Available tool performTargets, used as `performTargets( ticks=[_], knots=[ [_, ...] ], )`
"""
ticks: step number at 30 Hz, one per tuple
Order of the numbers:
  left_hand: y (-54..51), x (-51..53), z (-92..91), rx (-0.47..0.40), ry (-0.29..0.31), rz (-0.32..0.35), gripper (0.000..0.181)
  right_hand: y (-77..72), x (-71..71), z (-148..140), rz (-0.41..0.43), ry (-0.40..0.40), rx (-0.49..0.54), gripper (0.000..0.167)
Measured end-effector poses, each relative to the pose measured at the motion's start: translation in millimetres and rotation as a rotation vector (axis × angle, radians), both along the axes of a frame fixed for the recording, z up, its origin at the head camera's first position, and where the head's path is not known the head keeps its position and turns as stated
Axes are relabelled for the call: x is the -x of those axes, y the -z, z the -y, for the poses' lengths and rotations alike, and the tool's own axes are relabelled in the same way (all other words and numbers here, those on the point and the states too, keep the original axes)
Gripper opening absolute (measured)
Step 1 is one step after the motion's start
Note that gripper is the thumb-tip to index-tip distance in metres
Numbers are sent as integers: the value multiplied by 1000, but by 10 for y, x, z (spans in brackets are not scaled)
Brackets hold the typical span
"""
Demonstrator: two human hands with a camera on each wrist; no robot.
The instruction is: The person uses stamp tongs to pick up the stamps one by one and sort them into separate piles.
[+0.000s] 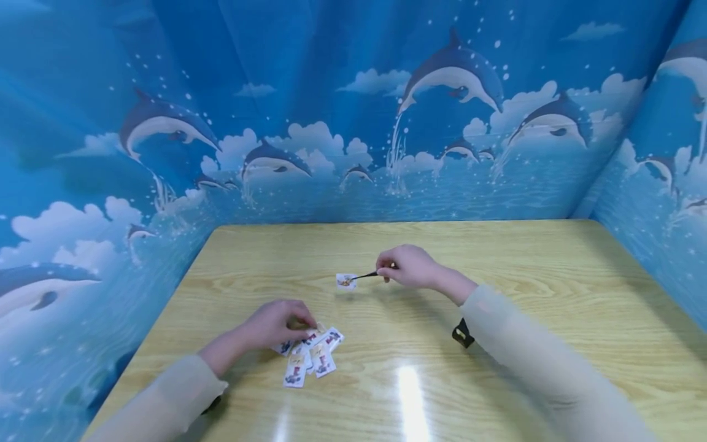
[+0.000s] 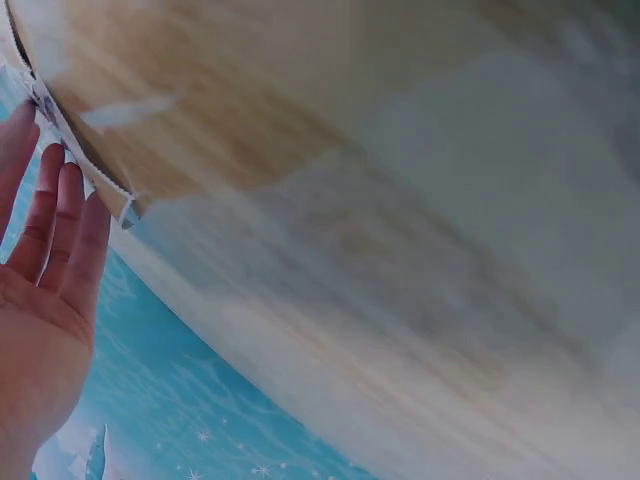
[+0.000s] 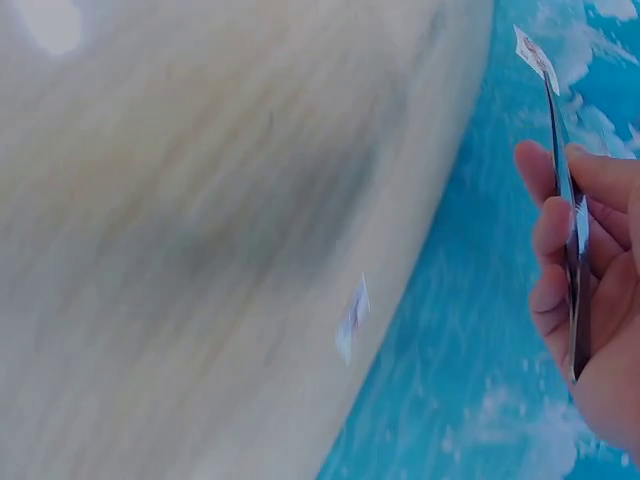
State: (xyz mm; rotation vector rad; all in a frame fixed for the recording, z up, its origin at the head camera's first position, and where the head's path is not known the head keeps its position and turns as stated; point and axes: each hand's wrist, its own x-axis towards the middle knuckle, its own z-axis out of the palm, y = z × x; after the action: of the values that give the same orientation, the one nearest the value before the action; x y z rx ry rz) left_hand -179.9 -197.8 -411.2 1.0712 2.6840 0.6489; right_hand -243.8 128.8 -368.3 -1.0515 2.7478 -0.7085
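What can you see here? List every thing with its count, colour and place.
cards: several overlapping, exact count unclear, white with coloured pictures, on the table
small picture card: one, white with print, at the tweezer tips
tweezers: one, dark and shiny, in the right grip
table: one, light wood colour, under the cards
curtain: count unclear, blue with dolphins and white clouds, behind and beside the table
black item: one, black, beside the right cuff
sleeves: two, pale cream, on both arms
left grip: one, bare, at the cards
right grip: one, bare, holding the tweezers
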Motion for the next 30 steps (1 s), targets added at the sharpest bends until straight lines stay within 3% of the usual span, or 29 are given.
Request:
performTargets(
  ticks=[6,13,30],
  knots=[
    [-9,-1,1,51,11,-21,15,-124,6,-361,-5,72,30,13],
    [-2,-2,2,53,5,-29,15,-195,31,-837,-19,140,-16,12],
    [-3,-16,-12,61,-15,-21,15,-206,38,-1822,-22,280,-109,12]
  ],
)
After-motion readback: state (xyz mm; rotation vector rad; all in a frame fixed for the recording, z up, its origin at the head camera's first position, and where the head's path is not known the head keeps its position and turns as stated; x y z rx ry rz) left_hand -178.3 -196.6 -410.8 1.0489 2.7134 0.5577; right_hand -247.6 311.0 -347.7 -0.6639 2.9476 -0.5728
